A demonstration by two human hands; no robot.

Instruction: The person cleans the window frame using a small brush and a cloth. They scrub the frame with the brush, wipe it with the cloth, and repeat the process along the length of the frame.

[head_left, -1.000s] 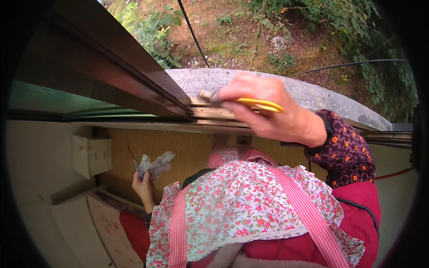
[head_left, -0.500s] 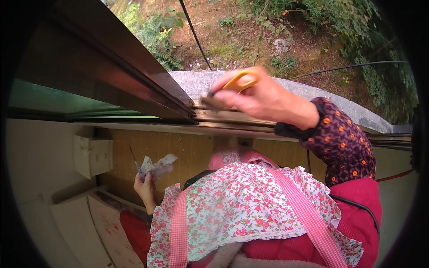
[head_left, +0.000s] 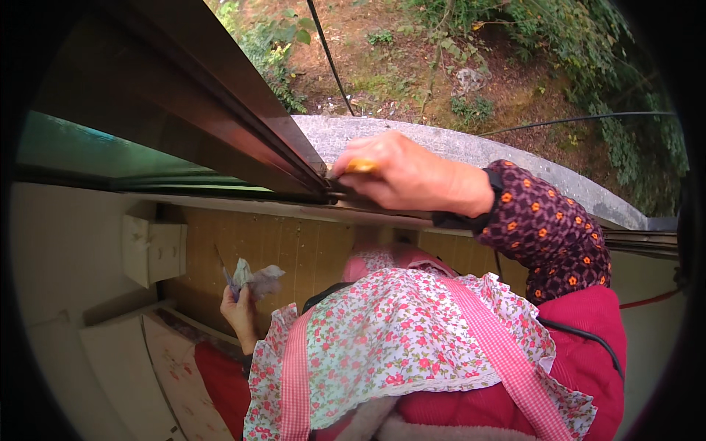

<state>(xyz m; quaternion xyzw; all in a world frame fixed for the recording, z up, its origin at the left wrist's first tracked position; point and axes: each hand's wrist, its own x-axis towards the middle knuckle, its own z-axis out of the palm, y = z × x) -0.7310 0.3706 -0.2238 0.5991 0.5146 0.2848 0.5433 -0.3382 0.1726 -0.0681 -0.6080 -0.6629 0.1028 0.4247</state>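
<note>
My right hand [head_left: 401, 173] is closed around a yellow-handled tool [head_left: 365, 166]. Its working end is hidden by my fingers, down at the bronze window track [head_left: 390, 209] beside the foot of the sliding sash [head_left: 243, 110]. Lower and to the left, my left hand [head_left: 239, 314] grips a crumpled whitish cloth [head_left: 259, 281] together with a slim, pointed tool [head_left: 223, 266]. What kind of tool that is I cannot make out. My left hand stays inside the room, apart from the window.
Past the track runs a grey concrete ledge [head_left: 456, 140], with a leafy slope beyond it. Dark cables [head_left: 327, 51] cross outside. Indoors, a small white cabinet [head_left: 165, 250] stands on the wooden floor [head_left: 309, 246], near a bed with red bedding [head_left: 220, 382].
My right hand has moved down and left, bringing the yellow-handled tool against the corner where sash and track meet. My left hand has hardly moved.
</note>
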